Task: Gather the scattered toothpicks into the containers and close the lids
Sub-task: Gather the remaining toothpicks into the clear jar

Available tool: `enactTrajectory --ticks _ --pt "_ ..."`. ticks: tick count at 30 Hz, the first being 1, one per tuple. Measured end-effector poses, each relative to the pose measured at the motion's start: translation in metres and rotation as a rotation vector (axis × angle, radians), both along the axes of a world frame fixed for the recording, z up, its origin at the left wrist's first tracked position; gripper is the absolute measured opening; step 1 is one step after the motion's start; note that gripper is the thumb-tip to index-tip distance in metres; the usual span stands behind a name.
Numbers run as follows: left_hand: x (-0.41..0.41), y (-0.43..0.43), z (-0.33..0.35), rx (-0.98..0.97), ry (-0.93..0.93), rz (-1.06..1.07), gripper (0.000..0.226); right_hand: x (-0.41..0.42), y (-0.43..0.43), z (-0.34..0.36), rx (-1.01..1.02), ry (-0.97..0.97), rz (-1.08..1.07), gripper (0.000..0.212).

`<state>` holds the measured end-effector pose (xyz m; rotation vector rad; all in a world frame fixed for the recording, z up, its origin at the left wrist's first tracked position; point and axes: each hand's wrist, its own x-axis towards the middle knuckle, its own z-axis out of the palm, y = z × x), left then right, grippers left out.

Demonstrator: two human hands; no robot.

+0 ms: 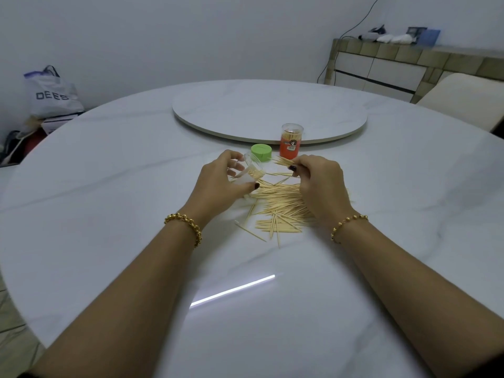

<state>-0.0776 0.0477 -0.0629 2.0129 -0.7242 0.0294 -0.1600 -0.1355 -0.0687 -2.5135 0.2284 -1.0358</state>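
Observation:
My left hand (218, 184) grips a clear plastic container (252, 171), tilted with its open mouth toward the right and some toothpicks inside. My right hand (317, 181) pinches a small bundle of toothpicks (283, 161) just right of that mouth. A pile of loose toothpicks (281, 207) lies scattered on the white table (109, 186) under and between both hands. A green lid (262, 152) rests on the table behind the container. A red-labelled container (291, 140) full of toothpicks stands upright behind it, with a clear cap on.
A round turntable (270, 110) sits at the table's centre, just behind the containers. A pale chair (463, 99) stands at the right, a sideboard (395, 66) behind it. A shopping bag (51, 94) sits on the floor at the left.

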Motion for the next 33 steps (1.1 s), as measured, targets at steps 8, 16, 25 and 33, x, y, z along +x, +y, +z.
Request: enactTrajectory --ticks 8,16,25,33 --pt "-0.006 -0.005 -0.002 0.037 -0.032 -0.043 0.053 0.005 0.012 0.001 -0.203 0.047 0.1 0.021" --pt "-0.01 -0.008 -0.002 0.049 -0.046 -0.064 0.053 0.005 0.02 0.002 -0.311 0.072 0.087 0.025" --pt "-0.01 -0.008 -0.002 0.044 -0.044 -0.062 0.053 0.003 0.026 0.001 -0.326 0.032 0.169 0.035" --pt "-0.011 -0.008 -0.001 0.026 -0.039 -0.069 0.052 0.002 0.028 -0.002 -0.292 -0.021 0.229 0.047"
